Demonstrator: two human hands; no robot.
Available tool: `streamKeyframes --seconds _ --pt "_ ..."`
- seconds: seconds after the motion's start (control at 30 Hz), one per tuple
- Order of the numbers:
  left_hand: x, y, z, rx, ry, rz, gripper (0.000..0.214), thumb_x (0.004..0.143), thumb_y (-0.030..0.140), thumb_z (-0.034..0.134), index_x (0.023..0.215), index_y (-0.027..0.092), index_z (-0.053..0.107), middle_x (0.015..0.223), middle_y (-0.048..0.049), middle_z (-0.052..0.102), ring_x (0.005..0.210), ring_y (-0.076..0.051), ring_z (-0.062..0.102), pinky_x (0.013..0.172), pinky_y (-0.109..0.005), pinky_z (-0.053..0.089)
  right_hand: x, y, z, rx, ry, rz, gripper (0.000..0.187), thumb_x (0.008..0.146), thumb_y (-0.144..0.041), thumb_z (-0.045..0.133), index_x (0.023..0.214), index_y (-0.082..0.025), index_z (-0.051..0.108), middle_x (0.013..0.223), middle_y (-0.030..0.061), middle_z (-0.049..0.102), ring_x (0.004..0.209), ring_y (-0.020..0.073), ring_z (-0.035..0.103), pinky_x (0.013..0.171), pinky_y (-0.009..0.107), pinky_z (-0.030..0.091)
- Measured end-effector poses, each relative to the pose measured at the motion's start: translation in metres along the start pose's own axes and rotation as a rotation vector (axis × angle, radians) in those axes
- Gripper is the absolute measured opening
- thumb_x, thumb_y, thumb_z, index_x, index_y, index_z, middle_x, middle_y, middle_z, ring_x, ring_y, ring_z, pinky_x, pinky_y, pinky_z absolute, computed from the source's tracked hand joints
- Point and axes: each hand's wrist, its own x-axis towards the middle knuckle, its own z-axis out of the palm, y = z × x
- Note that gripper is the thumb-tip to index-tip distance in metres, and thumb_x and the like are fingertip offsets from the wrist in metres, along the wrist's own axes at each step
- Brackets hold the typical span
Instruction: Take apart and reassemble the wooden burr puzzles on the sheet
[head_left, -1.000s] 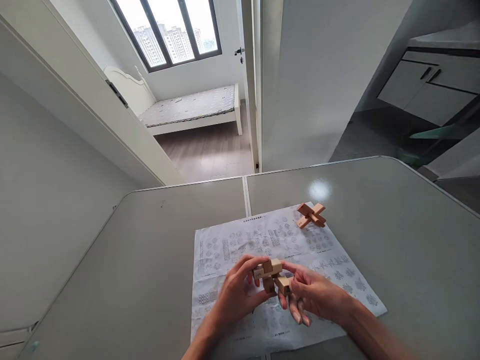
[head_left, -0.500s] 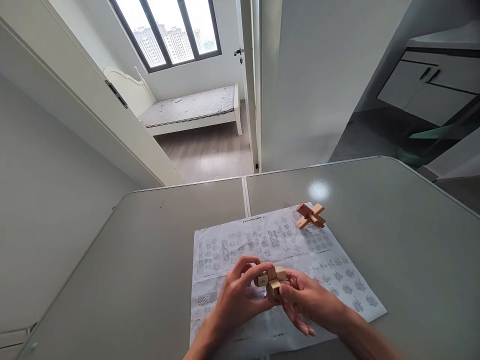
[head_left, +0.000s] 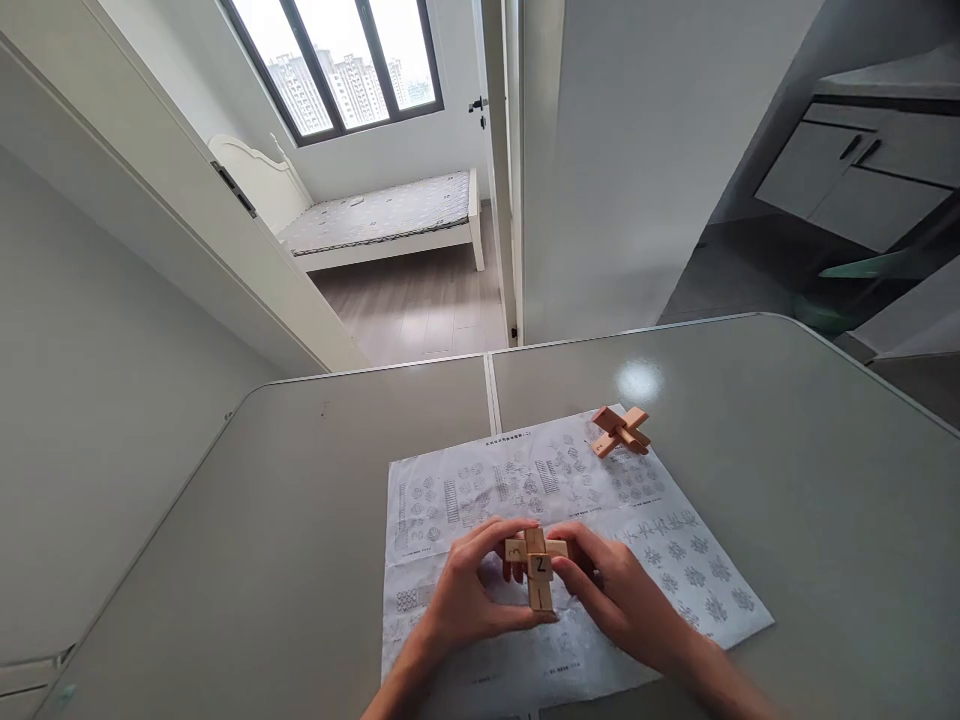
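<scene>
Both my hands hold a pale wooden interlocking puzzle (head_left: pixel 537 568) over a printed instruction sheet (head_left: pixel 660 540) on the grey table (head_left: pixel 300 520). My left hand (head_left: pixel 469 590) grips its left side with thumb below and fingers on top. My right hand (head_left: pixel 619 595) pinches its right side. The puzzle forms a cross facing me, with a "2" marked on the end of its middle piece. A second, reddish wooden cross puzzle (head_left: pixel 621 430) lies on the sheet's far right corner, well away from both hands.
The table has a seam (head_left: pixel 491 390) down its middle and rounded far corners. Beyond it are a white wall, an open doorway to a room with a bed (head_left: pixel 382 215), and dark cabinets (head_left: pixel 862 170) on the right.
The puzzle pieces have come together into a tidy cross turned toward me. My right hand's fingers, earlier dangling loose, now close on the puzzle's right side. Both hands sit slightly lower.
</scene>
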Motion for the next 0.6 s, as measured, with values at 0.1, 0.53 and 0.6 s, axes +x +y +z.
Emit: streamKeyframes --seconds 0.1,0.53,0.6 --pt "0.0 0.0 0.0 -0.072 -0.035 -0.047 0.071 0.061 0.039 0.098 0.125 0.025 0.07 0.103 -0.0053 0.071 0.077 -0.015 0.063 0.064 -0.022 0.056 -0.001 0.007 0.0 -0.085 0.016 -0.053 0.035 0.105 -0.055 0.05 0.098 -0.024 0.065 0.077 0.0031 0.066 0.064 0.0177 0.055 0.063 0.029 0.041" --pt "-0.002 -0.002 0.002 0.121 0.039 0.026 0.064 0.065 0.03 0.094 0.125 0.03 0.071 0.102 -0.0019 0.075 0.076 -0.014 0.064 0.073 -0.025 0.056 0.002 -0.004 0.007 0.345 -0.178 0.245 0.064 0.101 -0.075 0.037 0.063 -0.024 0.036 0.047 -0.0078 0.031 0.042 0.0081 0.023 0.043 0.025 0.02" --pt "-0.001 -0.003 0.003 0.049 0.023 -0.018 0.068 0.065 0.033 0.095 0.128 0.029 0.07 0.101 -0.0026 0.074 0.073 -0.013 0.062 0.066 -0.022 0.054 0.002 -0.003 0.007 0.413 -0.154 0.271 0.065 0.098 -0.078 0.042 0.063 -0.024 0.038 0.045 -0.0087 0.031 0.039 0.0071 0.024 0.041 0.024 0.02"
